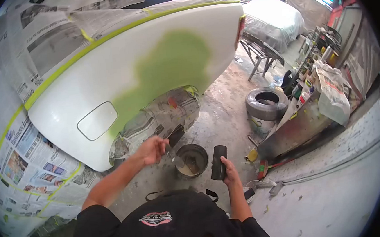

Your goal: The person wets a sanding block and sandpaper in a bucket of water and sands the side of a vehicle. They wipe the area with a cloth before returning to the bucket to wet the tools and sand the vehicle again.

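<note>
My left hand (153,150) is closed, with its fingers pinched at the left rim of a dark bucket (204,163). A thin, greyish translucent shape (171,153) runs down from those fingers toward the murky contents of the bucket; I cannot tell what it is. In my right hand (230,170) is a black sanding block (219,162), upright to the right of the bucket. Ahead stands a white car panel (68,93) with a green sprayed patch (173,59) above the wheel arch. Newspaper (153,117) covers the arch.
Masking newspaper (25,142) and yellow-green tape (59,75) border the panel. A tyre (254,105) lies on the concrete floor. Along the right are a loose body panel (290,125) and several bottles. A metal stand (258,51) and a plastic-covered car (276,16) stand farther back.
</note>
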### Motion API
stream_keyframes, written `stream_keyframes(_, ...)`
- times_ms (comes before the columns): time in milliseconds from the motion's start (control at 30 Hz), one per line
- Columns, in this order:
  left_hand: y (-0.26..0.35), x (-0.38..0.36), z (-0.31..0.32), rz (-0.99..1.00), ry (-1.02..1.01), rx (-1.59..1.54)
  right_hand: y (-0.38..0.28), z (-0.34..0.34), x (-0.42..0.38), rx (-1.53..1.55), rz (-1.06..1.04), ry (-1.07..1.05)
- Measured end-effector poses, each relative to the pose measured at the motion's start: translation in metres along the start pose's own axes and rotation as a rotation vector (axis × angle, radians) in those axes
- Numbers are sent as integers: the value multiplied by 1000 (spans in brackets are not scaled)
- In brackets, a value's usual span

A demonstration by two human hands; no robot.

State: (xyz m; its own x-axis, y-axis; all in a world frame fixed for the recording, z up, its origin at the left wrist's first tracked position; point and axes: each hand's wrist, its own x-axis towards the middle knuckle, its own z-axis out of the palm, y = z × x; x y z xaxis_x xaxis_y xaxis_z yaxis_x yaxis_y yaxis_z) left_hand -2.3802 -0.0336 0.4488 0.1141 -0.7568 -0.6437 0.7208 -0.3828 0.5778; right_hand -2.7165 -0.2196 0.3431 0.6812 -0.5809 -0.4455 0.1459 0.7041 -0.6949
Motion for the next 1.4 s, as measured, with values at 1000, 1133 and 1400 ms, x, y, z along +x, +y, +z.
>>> stream_keyframes(1000, 53, -187, 131, 1039, -255, 661, -111, 175, -67, 399, -438, -1004)
stream_keyframes(1133, 32, -207, 150, 1391, -179, 661, -147, 191, -107, 422, -487, -1143)
stream_keyframes(1400, 8, -207, 147, 1452, -194, 505, -189, 198, -126, 51, -479, -1402)
